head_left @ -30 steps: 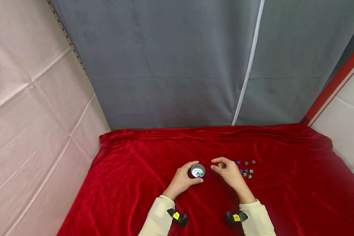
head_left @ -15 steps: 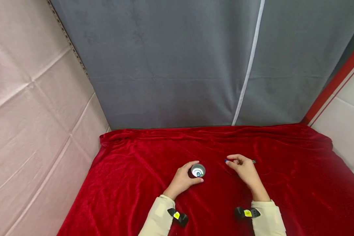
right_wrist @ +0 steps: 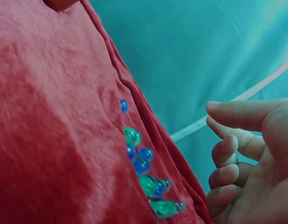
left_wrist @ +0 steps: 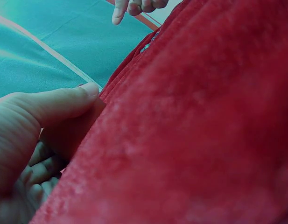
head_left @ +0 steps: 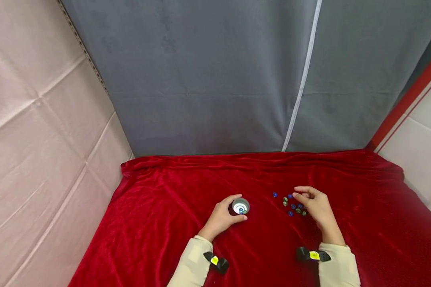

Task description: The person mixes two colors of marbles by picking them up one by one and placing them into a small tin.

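My left hand [head_left: 220,218] holds a small round cup [head_left: 241,200] upright on the red cloth, fingers and thumb curled round its side. Inside, the cup is pale, with a few blue and green marbles [head_left: 241,211] at its bottom. In the left wrist view the thumb lies along the cup's brownish wall [left_wrist: 71,133]. My right hand [head_left: 317,205] hovers over the right part of a loose group of marbles [head_left: 293,206]. Its thumb and forefinger point left with nothing visible between them, and the other fingers bend loosely. Blue and green marbles [right_wrist: 142,164] show beside it in the right wrist view.
Creased red velvet cloth [head_left: 158,239] covers the table. A grey curtain [head_left: 208,79] hangs behind its far edge, with pale walls [head_left: 39,159] on either side. One blue marble [head_left: 275,194] lies apart, left of the group.
My right hand has moved rightward in steps, uncovering marbles on the left of the group and covering those at its right end. My left hand and the cup have stayed put.
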`<state>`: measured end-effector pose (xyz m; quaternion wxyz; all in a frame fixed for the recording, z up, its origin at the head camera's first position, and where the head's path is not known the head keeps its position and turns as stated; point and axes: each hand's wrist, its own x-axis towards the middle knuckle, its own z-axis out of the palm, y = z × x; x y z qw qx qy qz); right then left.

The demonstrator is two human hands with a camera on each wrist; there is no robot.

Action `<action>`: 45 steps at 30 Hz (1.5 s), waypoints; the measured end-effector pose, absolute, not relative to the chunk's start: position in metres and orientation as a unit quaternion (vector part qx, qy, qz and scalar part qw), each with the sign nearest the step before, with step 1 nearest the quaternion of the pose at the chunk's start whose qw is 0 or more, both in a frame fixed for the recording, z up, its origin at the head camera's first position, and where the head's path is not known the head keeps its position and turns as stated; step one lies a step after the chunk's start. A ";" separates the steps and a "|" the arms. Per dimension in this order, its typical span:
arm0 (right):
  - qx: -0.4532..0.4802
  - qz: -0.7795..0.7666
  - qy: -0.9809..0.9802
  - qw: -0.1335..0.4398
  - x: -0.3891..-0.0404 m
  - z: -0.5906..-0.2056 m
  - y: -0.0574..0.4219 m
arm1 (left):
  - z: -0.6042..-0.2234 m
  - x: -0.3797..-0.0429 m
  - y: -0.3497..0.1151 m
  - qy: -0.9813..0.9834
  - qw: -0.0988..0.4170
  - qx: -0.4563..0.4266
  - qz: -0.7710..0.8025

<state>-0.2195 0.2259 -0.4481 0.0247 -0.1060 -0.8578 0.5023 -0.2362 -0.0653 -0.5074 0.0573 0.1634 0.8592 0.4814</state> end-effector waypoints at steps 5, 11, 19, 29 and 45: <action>-0.115 0.502 -0.856 0.033 -0.218 -0.448 0.233 | -0.509 -0.237 -0.067 0.858 0.048 0.169 0.482; -0.131 0.490 -0.861 0.028 -0.214 -0.452 0.244 | -0.510 -0.236 -0.068 0.858 0.053 0.166 0.482; -0.142 0.472 -0.870 0.004 -0.213 -0.460 0.253 | -0.510 -0.235 -0.068 0.857 0.055 0.165 0.485; -0.136 0.463 -0.875 -0.029 -0.212 -0.465 0.257 | -0.509 -0.235 -0.068 0.855 0.057 0.164 0.489; -0.110 0.443 -0.887 -0.073 -0.210 -0.472 0.265 | -0.507 -0.235 -0.068 0.855 0.064 0.160 0.490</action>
